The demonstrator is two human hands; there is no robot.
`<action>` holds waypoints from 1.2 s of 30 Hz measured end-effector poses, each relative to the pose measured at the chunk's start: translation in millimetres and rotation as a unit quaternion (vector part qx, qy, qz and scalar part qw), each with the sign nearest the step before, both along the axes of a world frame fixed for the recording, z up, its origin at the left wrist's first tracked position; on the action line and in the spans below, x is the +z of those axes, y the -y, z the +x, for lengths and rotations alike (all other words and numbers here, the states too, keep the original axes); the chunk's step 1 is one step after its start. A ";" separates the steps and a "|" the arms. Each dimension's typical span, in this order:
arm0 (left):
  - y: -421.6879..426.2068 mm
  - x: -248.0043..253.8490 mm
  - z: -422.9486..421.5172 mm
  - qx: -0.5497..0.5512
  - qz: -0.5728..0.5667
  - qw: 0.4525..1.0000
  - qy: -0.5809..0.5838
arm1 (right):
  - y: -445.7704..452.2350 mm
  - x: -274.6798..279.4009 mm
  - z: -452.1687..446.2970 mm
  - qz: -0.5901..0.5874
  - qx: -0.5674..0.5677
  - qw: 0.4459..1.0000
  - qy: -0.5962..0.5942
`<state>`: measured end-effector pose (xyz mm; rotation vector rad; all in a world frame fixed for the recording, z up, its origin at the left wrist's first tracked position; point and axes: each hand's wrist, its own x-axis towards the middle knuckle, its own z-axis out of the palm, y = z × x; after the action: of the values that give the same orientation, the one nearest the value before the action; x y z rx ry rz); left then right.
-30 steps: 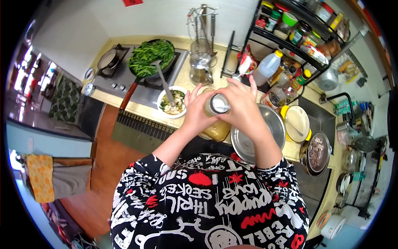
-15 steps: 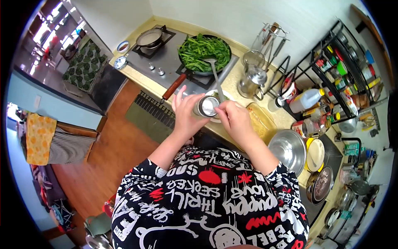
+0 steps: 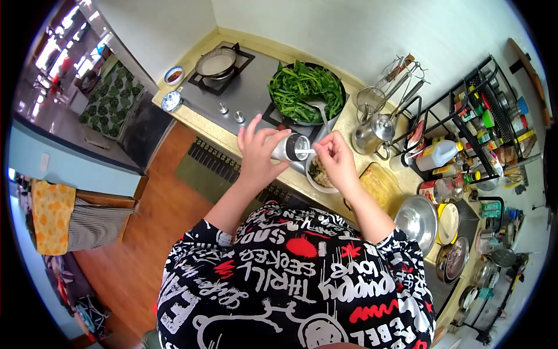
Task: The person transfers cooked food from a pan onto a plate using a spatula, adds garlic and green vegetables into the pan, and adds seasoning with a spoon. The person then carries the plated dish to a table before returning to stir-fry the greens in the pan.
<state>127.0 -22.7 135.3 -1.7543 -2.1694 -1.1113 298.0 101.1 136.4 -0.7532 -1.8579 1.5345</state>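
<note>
In the head view, the left hand [image 3: 257,149] is curled round a tilted, open jar [image 3: 286,148], fingers partly spread; the right hand [image 3: 337,163] pinches a slim white utensil [image 3: 306,152] at its mouth. The jar is held above the surface [image 3: 349,132], left of the bowl [image 3: 314,184] and nearer than the greens [image 3: 303,90].

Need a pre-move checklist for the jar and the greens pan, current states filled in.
1. Left hand grip on the jar: ok, fingers around it.
2. Right hand grip on the white utensil: ok, pinched at one end.
3. Utensil at the jar's mouth: ok, its far end is there.
4. Utensil loaded: cannot tell.
5. Jar upright: not ok, tilted with its mouth toward the right hand.
6. Greens free of tools: not ok, a spatula is in them.
</note>
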 end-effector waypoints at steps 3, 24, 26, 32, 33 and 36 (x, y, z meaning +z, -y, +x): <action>-8.8 -6.6 -20.3 0.003 -0.002 1.000 0.023 | -18.2 0.9 -11.9 -0.084 0.009 0.996 -0.030; -101.3 -45.8 -125.7 -0.002 0.037 0.990 0.134 | -117.6 33.0 -75.4 -0.128 -0.139 0.975 -0.116; -101.8 -47.8 -134.8 0.009 0.039 0.989 0.142 | -131.6 36.9 -74.0 -0.104 -0.159 0.976 -0.102; -93.5 -55.2 -161.0 0.032 0.036 0.984 0.171 | -161.6 39.6 -71.8 -0.075 -0.192 0.973 -0.105; -92.1 -56.1 -164.8 0.031 0.037 0.984 0.169 | -164.5 39.5 -73.4 -0.075 -0.196 0.972 -0.108; -89.0 -57.5 -171.4 0.029 0.035 0.985 0.165 | -171.3 38.8 -79.1 -0.076 -0.202 0.970 -0.114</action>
<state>-44.4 66.3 77.8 -1.5591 -2.3075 -1.5361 218.9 272.4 175.2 -0.9186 -1.3330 1.4362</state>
